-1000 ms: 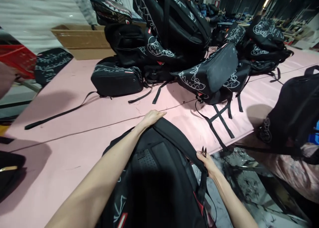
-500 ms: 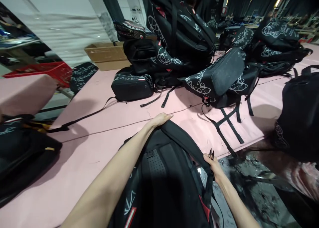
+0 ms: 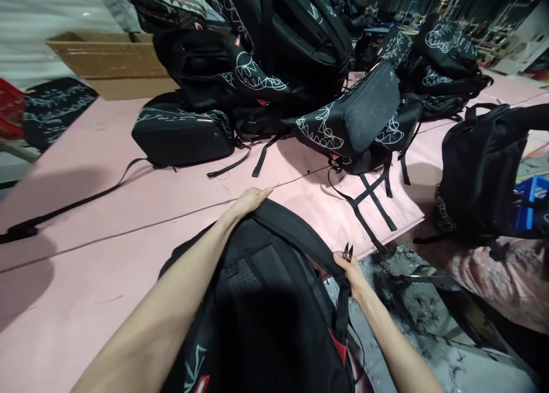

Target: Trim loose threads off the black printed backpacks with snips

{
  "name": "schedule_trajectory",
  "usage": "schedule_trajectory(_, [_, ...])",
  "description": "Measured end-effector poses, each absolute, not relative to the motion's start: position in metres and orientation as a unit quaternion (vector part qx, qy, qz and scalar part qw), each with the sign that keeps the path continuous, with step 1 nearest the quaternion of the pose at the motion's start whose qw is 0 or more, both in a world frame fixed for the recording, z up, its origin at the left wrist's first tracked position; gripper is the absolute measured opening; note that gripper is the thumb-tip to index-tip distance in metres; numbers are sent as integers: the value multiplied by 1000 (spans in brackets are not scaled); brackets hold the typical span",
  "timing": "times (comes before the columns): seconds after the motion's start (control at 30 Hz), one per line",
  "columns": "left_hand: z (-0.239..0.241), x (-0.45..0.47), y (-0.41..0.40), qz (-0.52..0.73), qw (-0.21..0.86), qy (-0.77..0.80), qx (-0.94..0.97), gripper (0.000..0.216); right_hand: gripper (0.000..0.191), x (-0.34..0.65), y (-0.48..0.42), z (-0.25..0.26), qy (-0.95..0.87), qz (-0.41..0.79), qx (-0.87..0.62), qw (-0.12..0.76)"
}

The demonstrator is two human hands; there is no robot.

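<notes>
A black backpack [image 3: 266, 307] with white scribble print stands right in front of me at the near edge of a pink table [image 3: 107, 221]. My left hand [image 3: 249, 201] lies over its top, fingers curled down on the far side. My right hand [image 3: 349, 270] grips the padded shoulder strap [image 3: 300, 238] at the right side and also holds small black thread snips [image 3: 347, 251], their tips pointing up.
Several black backpacks [image 3: 300, 44] are piled at the back of the table, with loose straps [image 3: 369, 201] trailing toward me. A cardboard box [image 3: 107, 61] sits at the back left. Another black backpack [image 3: 480, 164] stands at the right. The floor [image 3: 420, 307] below is littered with scraps.
My view has swung to the right and tilted, so the pile has shifted in the picture. Both hands keep the same hold on the backpack.
</notes>
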State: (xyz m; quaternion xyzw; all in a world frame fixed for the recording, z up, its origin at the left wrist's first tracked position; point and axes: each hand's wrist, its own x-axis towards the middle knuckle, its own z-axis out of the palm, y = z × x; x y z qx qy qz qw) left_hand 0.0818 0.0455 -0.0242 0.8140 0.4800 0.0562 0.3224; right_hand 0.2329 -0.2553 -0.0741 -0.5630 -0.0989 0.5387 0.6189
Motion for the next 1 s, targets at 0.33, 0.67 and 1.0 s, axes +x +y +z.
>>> schedule_trajectory(0.33, [-5,61,1,263,235,493,796,35,34,228,-270,-50,-164,516,-550,636])
schedule_trajectory(0.67, [-7,59,-189,237,678,489,494,48,38,205,-289,-32,-213,496,-525,658])
schedule_trajectory(1.0, [8,61,-226,355,676,447,466,37,35,180,-310,-21,-244,499,-495,668])
